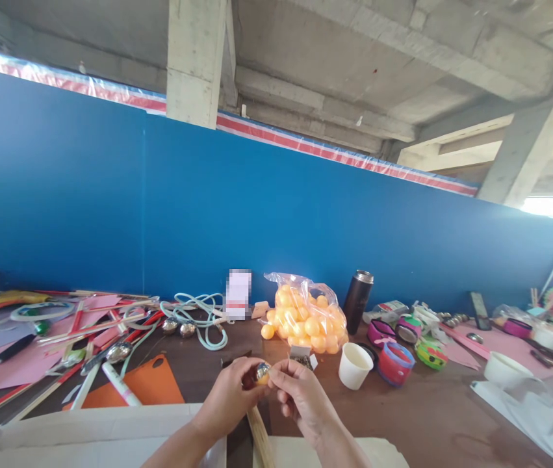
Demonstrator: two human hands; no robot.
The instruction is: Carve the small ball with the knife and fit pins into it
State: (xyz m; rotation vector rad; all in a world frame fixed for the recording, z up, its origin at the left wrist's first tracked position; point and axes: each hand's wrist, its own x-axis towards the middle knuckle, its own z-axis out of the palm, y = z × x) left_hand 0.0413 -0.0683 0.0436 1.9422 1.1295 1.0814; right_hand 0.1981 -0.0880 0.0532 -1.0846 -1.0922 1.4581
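Between the thumb and fingers of my left hand [230, 400] is a small shiny metal ball [262, 372], silver on top with a golden tint below. My right hand [300, 395] meets it from the right, thumb and forefinger pinched at the ball's edge. Whatever that pinch holds is too small to make out. Under my hands lies a wooden handle [259, 435], its upper end hidden. Just behind my fingers sits a small open box [301, 355] with dark contents.
Behind stands a clear bag of orange balls [305, 318], with a black bottle [358, 302] and a white paper cup [355, 366] to its right. Left are orange card [154, 383], a white marker [120, 383], pale-blue tubing [203, 305] and metal balls [119, 352]. A blue partition [276, 208] closes the back.
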